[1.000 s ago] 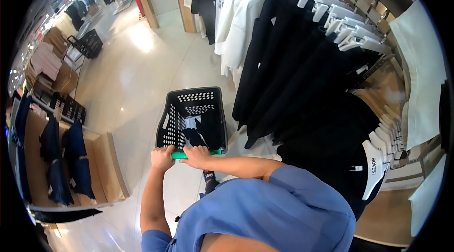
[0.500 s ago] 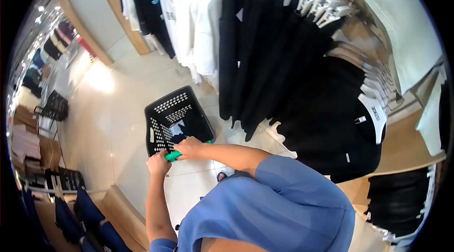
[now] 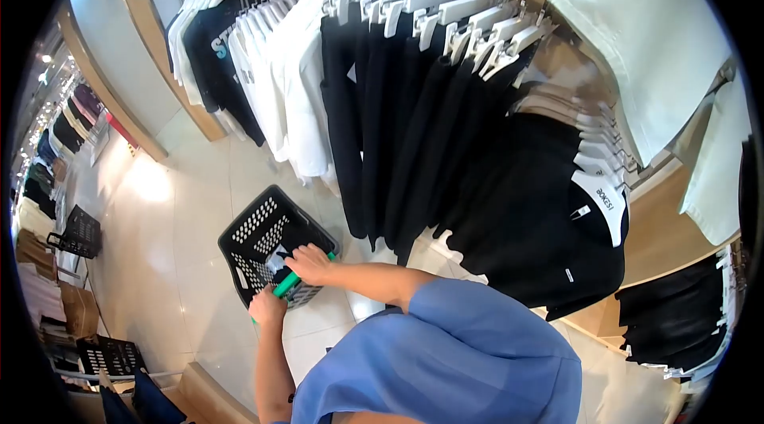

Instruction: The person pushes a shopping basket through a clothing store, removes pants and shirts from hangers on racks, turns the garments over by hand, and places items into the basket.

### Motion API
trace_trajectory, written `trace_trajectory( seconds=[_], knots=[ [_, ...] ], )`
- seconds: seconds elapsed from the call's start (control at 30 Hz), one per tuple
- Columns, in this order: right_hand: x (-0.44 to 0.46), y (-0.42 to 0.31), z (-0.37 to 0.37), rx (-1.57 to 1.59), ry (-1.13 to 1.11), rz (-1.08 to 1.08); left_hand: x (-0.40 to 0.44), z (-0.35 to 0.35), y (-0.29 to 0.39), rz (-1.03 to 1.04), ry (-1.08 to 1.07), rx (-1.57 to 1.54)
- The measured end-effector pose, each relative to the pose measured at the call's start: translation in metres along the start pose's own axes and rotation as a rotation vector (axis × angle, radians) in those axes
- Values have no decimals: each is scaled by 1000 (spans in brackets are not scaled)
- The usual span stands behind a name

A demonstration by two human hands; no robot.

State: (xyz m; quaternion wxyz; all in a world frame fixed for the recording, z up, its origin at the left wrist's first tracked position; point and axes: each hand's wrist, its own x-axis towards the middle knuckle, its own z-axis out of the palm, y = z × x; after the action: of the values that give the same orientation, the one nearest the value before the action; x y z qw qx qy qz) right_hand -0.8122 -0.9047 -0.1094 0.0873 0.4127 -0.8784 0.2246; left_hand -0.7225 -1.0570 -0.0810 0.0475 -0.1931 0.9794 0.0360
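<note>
A black shopping basket (image 3: 256,221) with rows of round holes stands low in front of me, tilted in view. Along its near side runs a green handle (image 3: 287,284). My left hand (image 3: 269,306) is closed around the handle's left end. Farther right on the same handle, my right hand (image 3: 309,263) is wrapped over it. Inside the basket lie dark items and something small and white (image 3: 276,259), partly hidden by my right hand.
Black trousers (image 3: 390,130) hang on white clip hangers ahead, beside white shirts (image 3: 298,98). Black tops (image 3: 533,217) hang close on my right. Other black baskets (image 3: 78,231) stand at the left over the tiled floor (image 3: 187,265). A wooden frame post (image 3: 103,90) rises behind.
The view has shifted, so the basket and both hands appear lower and slightly left. More of the hangers and rack shows at the top. Both hands keep their grip on the green handle.
</note>
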Motion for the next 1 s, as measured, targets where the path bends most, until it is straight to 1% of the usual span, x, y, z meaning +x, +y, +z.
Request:
trace_trajectory(
  seconds=[0.07,0.13,0.17,0.27,0.37,0.47,0.5,0.53,0.57,0.63,0.67,0.7,0.73,0.83,0.87,1.0],
  knots=[
    [-16,9,-5,15,-61,23,-8,-1,2,-3,28,8],
    [-38,21,-18,88,-49,-5,-8,5,0,0,69,7],
    [-48,28,-13,78,-72,47,-9,3,-1,3,79,-8],
    [-72,41,-46,137,-334,228,-7,5,1,-12,109,10],
    [-97,58,-70,294,-435,313,-7,10,0,-8,171,-13],
    [-81,49,-127,427,-354,403,-3,16,-5,25,202,-14],
    [-71,43,-148,574,-58,240,-5,12,-4,24,215,-29],
    [-55,32,-177,671,108,97,-6,11,-3,36,242,-35],
    [-37,11,-224,766,168,48,-9,11,-2,46,269,-42],
    [-20,-22,-307,885,326,-302,-12,9,0,55,299,-57],
    [-17,-36,-339,894,405,-481,-10,10,-1,50,304,-44],
    [-18,-47,-356,1043,418,-662,-9,12,-1,45,309,-33],
    [-20,-62,-370,1228,507,-825,-8,13,-2,42,313,-23],
    [-16,-75,-404,1170,296,-1045,-11,12,-2,35,289,-39],
    [-17,-77,-409,1194,253,-1075,-12,12,-2,26,281,-33],
    [-27,-82,-409,1304,206,-1090,-14,12,-1,22,293,-16]
  ],
)
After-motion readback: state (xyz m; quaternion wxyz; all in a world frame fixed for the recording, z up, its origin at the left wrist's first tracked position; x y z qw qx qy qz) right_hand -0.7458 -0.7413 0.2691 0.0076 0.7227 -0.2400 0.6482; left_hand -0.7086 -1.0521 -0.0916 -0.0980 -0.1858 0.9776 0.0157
